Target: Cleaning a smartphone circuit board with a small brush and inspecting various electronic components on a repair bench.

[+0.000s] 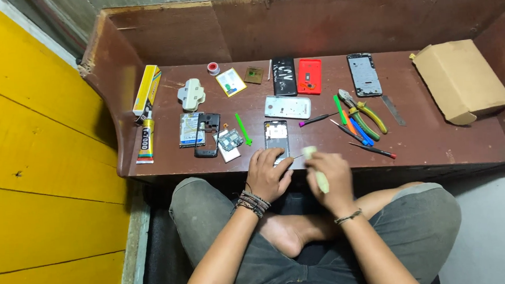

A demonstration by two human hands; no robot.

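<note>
Fingers of the left hand (268, 174) press flat on the near end of the opened phone (276, 138), whose long axis points away from the person. The right hand (329, 178) grips a pale-handled screwdriver (317, 168), tip pointing left toward the phone.

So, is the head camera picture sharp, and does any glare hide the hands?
Head view: even, soft light, no glare; bench parts are sharp, though the right hand and its pale-handled screwdriver look slightly blurred; the left hand rests on the opened phone.

1 head camera looks steeply down, fairly near, onto the workbench (425, 144).
</note>
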